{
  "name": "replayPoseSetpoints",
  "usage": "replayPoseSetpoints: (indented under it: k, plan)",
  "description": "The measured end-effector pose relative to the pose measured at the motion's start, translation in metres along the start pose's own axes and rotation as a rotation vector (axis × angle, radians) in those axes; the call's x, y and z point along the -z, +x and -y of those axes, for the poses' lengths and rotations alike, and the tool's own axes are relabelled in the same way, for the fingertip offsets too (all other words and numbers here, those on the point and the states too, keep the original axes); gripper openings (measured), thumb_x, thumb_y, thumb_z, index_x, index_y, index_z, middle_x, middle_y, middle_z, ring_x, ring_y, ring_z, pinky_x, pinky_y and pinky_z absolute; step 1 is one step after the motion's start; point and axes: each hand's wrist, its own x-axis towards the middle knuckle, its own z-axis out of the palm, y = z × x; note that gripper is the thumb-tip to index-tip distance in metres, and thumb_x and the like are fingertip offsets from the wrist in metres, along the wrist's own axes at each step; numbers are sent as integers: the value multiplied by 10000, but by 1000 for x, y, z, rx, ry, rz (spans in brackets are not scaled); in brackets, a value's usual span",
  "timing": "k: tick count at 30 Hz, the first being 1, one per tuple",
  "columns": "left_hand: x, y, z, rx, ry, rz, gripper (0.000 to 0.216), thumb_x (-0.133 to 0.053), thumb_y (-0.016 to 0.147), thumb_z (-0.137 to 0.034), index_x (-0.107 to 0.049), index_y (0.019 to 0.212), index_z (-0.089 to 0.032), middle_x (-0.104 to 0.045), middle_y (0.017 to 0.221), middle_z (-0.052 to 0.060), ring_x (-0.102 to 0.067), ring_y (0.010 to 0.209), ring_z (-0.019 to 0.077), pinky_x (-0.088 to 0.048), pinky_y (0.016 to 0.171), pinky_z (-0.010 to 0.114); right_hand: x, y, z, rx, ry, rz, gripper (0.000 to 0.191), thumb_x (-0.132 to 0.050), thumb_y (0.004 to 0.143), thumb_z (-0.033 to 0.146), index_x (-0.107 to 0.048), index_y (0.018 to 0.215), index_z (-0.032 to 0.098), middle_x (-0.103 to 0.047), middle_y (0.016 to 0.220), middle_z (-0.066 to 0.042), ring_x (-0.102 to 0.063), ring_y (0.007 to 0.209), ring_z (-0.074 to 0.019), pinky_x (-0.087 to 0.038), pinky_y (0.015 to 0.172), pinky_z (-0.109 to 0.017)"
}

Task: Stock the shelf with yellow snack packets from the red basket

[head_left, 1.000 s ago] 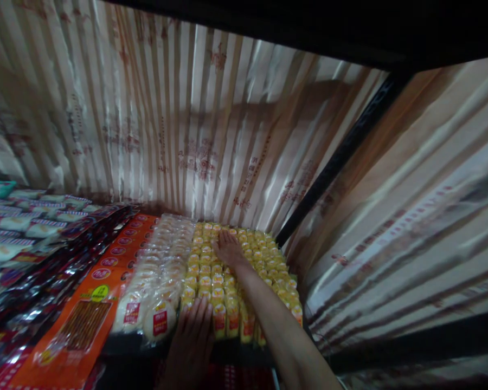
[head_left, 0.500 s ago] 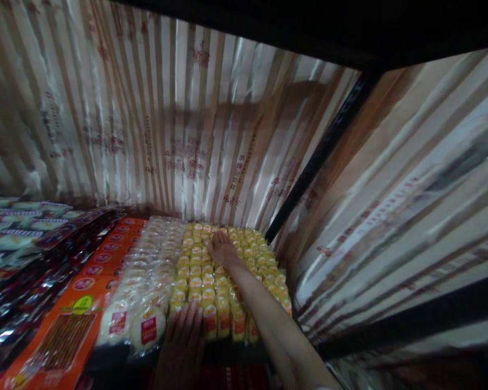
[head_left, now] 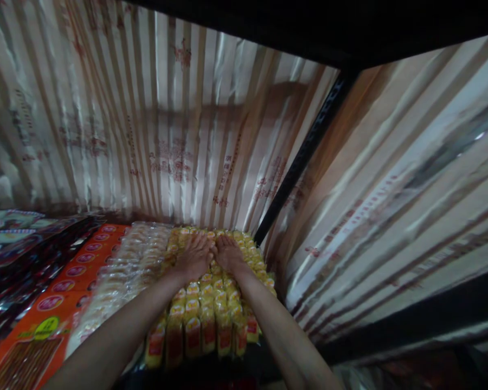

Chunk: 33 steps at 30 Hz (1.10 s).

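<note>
Rows of small yellow-wrapped snack packs point(head_left: 193, 325) stand side by side on a dark shelf, their tops forming a block. My left hand point(head_left: 196, 254) lies palm down on the packs toward the back, fingers stretched out. Close beside it, my right hand point(head_left: 229, 253) rests flat on the same packs, its fingers also extended. The two hands nearly touch at the thumbs. Neither one grips anything. My left forearm covers part of the clear-wrapped round white snacks point(head_left: 140, 244) to the left.
Orange snack packets point(head_left: 71, 271) line up further left, then dark shiny packages point(head_left: 32, 271) and pale green packages point(head_left: 16, 235). Printed, pleated plastic sheeting point(head_left: 166, 135) hangs behind. A black metal post point(head_left: 301, 162) stands at the back right corner, under a dark upper shelf point(head_left: 288, 27).
My left hand has moved from the front edge of the yellow packs to the back, beside my right hand. The right hand stays on the packs. The view has shifted slightly right.
</note>
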Motion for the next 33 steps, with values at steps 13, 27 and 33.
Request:
replayPoseSetpoints:
  k: [13,27,33]
  plan:
    - [-40,36,13,-23,51,116,563,-158,936,-433,-347,1374,-134,-301,1462,103,-170,1380,224,-134,1113,434,-1,-6,-13,69,28,-33,585,-145,931,372,-310,1389,48,-287,1461,-127,-183,1375,-204,-85,1120,-348]
    - [-17,49,27,92,85,-46,510,-206,933,-360,-397,1343,-126,-304,1458,123,-195,1372,243,-158,1101,472,5,19,-7,54,29,-121,611,-138,930,419,-229,1420,67,-199,1494,-115,-136,1386,-202,-71,1114,-356]
    - [-21,59,48,102,126,-24,443,-278,915,-305,-447,1304,-179,-394,1411,120,-284,1337,262,-202,1068,524,-2,33,-6,38,-1,-80,609,-132,930,436,-288,1404,88,-271,1472,-110,-180,1375,-219,-55,1111,-390]
